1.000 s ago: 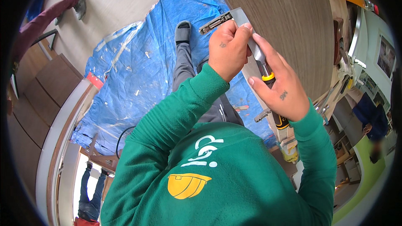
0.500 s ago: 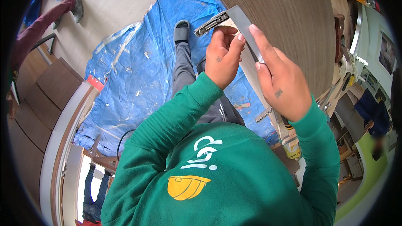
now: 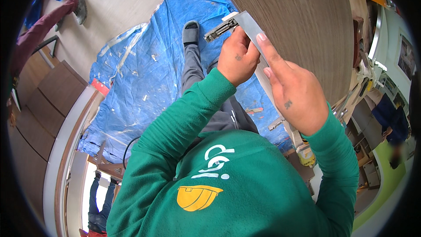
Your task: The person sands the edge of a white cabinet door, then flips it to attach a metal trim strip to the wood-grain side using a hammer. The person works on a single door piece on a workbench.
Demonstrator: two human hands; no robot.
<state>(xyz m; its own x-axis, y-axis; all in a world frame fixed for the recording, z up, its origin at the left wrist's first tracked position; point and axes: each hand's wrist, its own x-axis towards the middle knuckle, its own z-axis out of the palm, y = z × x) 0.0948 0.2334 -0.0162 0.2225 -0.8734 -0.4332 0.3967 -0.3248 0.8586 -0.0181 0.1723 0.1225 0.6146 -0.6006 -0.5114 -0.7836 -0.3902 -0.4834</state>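
I hold a long grey metal rail (image 3: 249, 25) upright in front of my chest, its lower part running down behind my right hand. A dark metal mechanism (image 3: 220, 29) sits at the rail's top end. My left hand (image 3: 237, 63) is closed around the rail just below that mechanism. Lower down, my right hand (image 3: 293, 93) grips the rail with its fingers stretched flat along the rail's face. Both green sleeves come up from the lower edge.
A blue tarp (image 3: 144, 83) with scraps on it covers the floor under my grey slipper (image 3: 190, 33). A dark wood panel (image 3: 307, 22) lies at the upper right. A yellow-topped container (image 3: 307, 154) stands below my right wrist. Another person's legs (image 3: 98, 202) show at the lower left, and a maroon-clad leg (image 3: 41, 28) at the upper left.
The rail has tilted and risen slightly. My right hand has flattened its fingers along it, and the yellow-and-black piece seen at that hand a second ago is out of sight.
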